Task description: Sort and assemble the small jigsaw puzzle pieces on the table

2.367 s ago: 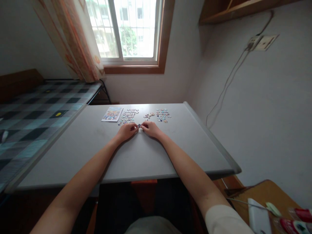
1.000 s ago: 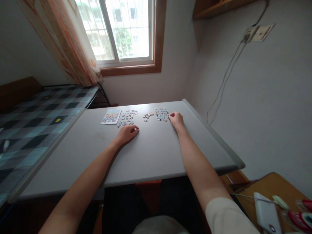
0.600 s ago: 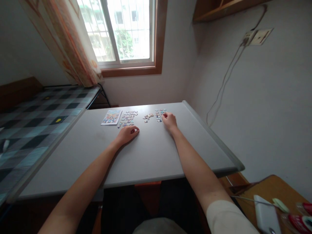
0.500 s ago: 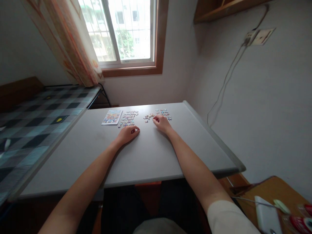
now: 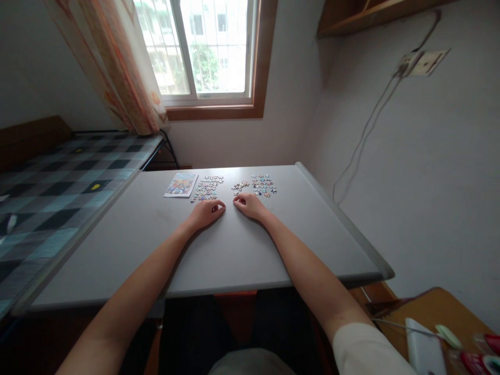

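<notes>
My left hand rests on the white table, just nearer to me than a group of loose jigsaw puzzle pieces. Its thumb and fingers are pinched together, and anything between them is too small to see. Close to its right, my right hand also has its fingertips closed in a pinch on the tabletop; what they hold is hidden. Beyond the right hand lie a small cluster of puzzle pieces and a further spread of loose puzzle pieces. A colourful picture card lies flat at the left.
A bed with a checked cover adjoins the table's left side. Behind the table are a window and a curtain. Cables hang on the right wall. At lower right, a wooden surface holds a white object.
My right hand has drawn away from the right-hand pieces, left and towards me, nearer my left hand. The left hand stays in place. The view has shifted slightly.
</notes>
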